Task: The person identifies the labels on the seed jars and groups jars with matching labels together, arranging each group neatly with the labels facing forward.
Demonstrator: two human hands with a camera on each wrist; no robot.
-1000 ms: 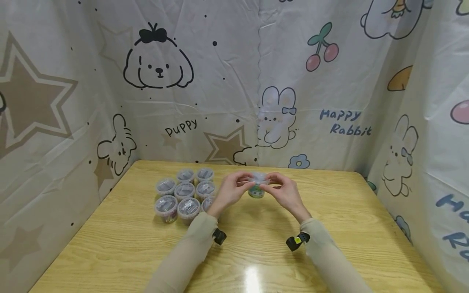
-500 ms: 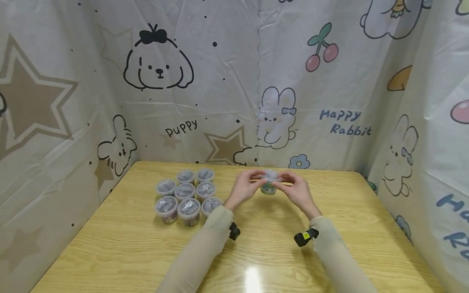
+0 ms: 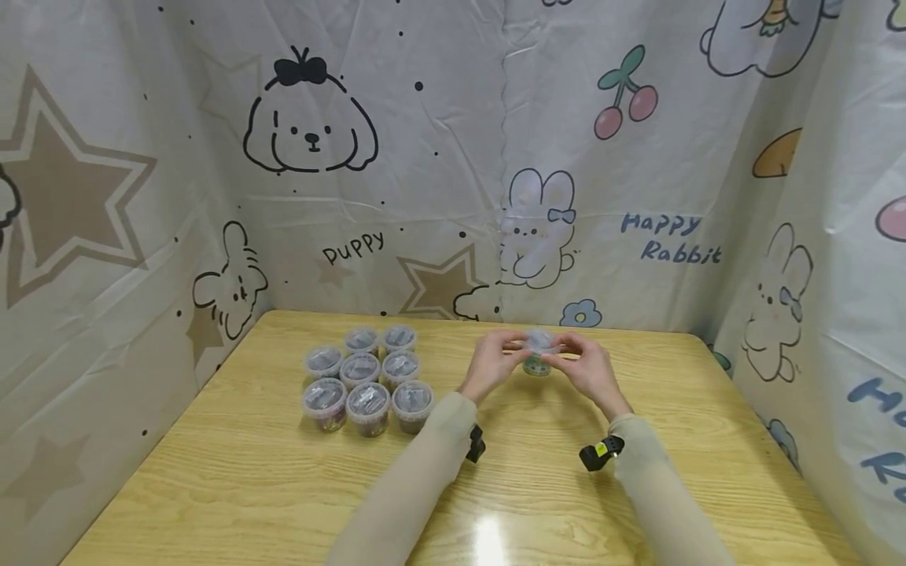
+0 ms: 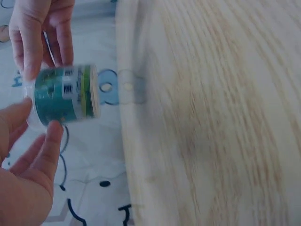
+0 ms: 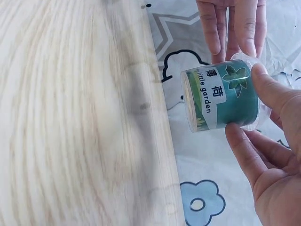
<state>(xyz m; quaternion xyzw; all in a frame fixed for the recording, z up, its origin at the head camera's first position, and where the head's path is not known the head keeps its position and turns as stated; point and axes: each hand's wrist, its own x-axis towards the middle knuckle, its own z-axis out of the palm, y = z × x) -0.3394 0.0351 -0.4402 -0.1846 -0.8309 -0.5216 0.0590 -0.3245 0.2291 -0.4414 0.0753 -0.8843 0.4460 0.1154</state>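
A small clear plastic cup with a green "little garden" label and a clear lid is held upright near the back of the table, right of centre. My left hand grips its left side near the lid, thumb in front. From the other side my right hand pinches it the same way. Its base appears raised off the tabletop in both wrist views. The left wrist view shows the label's barcode side on the cup.
Several similar lidded cups stand grouped on the wooden table, left of my hands. A printed cloth hangs behind the table's back edge and along both sides.
Both hands have moved to the right together, carrying the cup away from the grouped cups. The front right cup of the group, earlier partly hidden by my left arm, now shows fully.
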